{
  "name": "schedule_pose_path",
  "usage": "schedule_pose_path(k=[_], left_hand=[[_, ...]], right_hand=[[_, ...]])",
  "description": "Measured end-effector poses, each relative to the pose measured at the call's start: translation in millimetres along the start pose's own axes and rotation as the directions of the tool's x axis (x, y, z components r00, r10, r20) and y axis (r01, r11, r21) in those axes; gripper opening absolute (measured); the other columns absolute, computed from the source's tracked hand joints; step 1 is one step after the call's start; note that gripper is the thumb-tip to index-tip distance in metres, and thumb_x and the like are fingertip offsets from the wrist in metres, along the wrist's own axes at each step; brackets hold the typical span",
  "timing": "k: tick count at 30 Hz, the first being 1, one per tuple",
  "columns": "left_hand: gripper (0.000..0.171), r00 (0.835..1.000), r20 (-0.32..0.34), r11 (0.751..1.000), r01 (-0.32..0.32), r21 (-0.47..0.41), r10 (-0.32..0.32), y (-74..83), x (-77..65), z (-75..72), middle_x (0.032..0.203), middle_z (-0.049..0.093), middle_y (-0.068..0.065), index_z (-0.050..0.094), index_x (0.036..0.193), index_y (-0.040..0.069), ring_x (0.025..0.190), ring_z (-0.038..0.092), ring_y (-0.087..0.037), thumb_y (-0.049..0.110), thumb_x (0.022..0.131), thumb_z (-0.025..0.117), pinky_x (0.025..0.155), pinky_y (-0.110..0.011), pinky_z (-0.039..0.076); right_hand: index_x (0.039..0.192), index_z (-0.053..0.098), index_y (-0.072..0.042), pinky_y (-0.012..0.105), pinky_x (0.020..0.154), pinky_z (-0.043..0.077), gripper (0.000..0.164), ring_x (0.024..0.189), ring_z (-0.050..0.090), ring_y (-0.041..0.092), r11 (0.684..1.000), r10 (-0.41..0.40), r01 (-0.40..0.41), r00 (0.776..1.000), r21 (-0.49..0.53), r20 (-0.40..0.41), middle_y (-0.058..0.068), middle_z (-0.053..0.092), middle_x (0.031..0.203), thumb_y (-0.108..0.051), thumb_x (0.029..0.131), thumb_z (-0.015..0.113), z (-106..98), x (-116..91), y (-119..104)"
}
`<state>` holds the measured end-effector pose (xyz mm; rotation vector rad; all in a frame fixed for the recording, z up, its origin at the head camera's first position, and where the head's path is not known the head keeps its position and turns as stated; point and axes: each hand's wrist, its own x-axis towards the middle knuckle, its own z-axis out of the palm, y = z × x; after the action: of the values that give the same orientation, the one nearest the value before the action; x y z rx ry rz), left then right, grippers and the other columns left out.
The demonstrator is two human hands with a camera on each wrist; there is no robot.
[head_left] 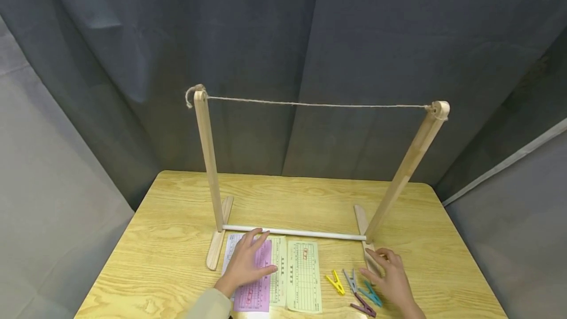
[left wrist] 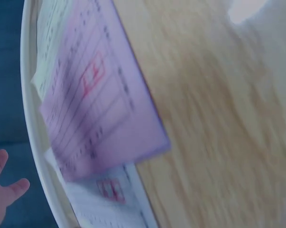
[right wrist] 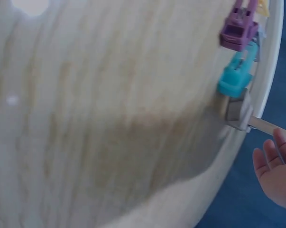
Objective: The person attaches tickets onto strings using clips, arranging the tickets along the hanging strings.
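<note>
My left hand point(head_left: 248, 264) is spread over a purple printed slip point(head_left: 262, 295), its fingers apart and gripping nothing. A white slip point(head_left: 232, 246) pokes out on the left beneath it, and a pale yellow-green slip point(head_left: 279, 287) shows to its right. Farther right lies a light green slip point(head_left: 304, 279) with a red stamp. My right hand point(head_left: 392, 279) hovers at the right with loosely bent fingers and nothing in its grasp. Closest to it is a teal clothespin point(head_left: 371, 294); a grey clothespin point(head_left: 352, 279), a purple clothespin point(head_left: 364, 306) and a yellow clothespin point(head_left: 336, 283) lie beside that.
Behind the slips stands a wooden frame, its left post point(head_left: 208, 161) and right post point(head_left: 405, 171) joined on top by a twine line point(head_left: 310, 104). A white rod point(head_left: 301, 233) links the posts low down. Dark curtains point(head_left: 248, 38) hang behind the wooden table point(head_left: 146, 260).
</note>
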<state>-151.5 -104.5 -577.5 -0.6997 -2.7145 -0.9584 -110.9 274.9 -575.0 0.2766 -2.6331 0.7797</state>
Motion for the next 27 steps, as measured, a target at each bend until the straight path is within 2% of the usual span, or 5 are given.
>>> schedule_pose_path(k=[6,12,17,23,27], left_hand=[[0.084,0.997,0.079,0.999,0.005,0.033,-0.008,3.5,11.6,14.6,0.138,0.032,-0.015,0.039,0.138,0.016,0.124,0.032,-0.036,0.054,0.069,0.07,0.096,-0.058,0.029],[0.083,0.99,0.132,0.997,0.036,0.075,-0.045,6.6,22.5,25.0,0.137,0.031,-0.01,0.041,0.137,0.018,0.124,0.03,-0.034,0.06,0.07,0.065,0.096,-0.056,0.029],[0.082,0.981,0.18,0.992,0.057,0.114,-0.077,7.1,30.5,36.0,0.134,0.034,-0.008,0.044,0.135,0.019,0.119,0.033,-0.029,0.064,0.07,0.063,0.098,-0.053,0.027],[0.079,0.978,0.181,0.984,0.071,0.164,-0.101,8.7,35.9,48.5,0.122,0.039,-0.007,0.049,0.132,0.019,0.108,0.035,-0.025,0.064,0.069,0.064,0.093,-0.051,0.027],[0.078,0.984,0.153,0.977,0.06,0.204,-0.093,10.3,37.4,55.1,0.105,0.039,-0.004,0.053,0.128,0.016,0.091,0.032,-0.018,0.064,0.067,0.065,0.083,-0.044,0.028]], right_hand=[[0.107,0.066,-0.004,0.035,0.066,0.038,0.05,0.088,0.041,0.021,1.0,-0.017,0.017,0.999,0.019,0.033,0.017,0.052,0.104,-0.022,0.063,0.082,13.3,-3.3,15.2],[0.104,0.068,-0.004,0.041,0.073,0.031,0.047,0.093,0.042,0.033,0.996,-0.082,0.079,0.995,0.046,0.049,0.022,0.049,0.108,-0.022,0.063,0.081,21.2,-5.1,24.6],[0.101,0.068,-0.007,0.049,0.077,0.025,0.042,0.101,0.035,0.04,0.994,-0.073,0.064,0.993,0.092,0.094,0.026,0.044,0.117,-0.024,0.065,0.079,23.5,-7.9,26.7],[0.099,0.07,-0.009,0.059,0.078,0.02,0.032,0.11,0.024,0.047,0.988,-0.033,0.014,0.992,0.156,0.121,0.028,0.037,0.126,-0.021,0.07,0.077,26.7,-11.3,28.4],[0.095,0.072,-0.012,0.06,0.076,0.018,0.023,0.113,0.02,0.052,0.981,-0.04,0.015,0.992,0.195,0.122,0.029,0.035,0.129,-0.012,0.072,0.074,28.7,-13.2,30.0]])
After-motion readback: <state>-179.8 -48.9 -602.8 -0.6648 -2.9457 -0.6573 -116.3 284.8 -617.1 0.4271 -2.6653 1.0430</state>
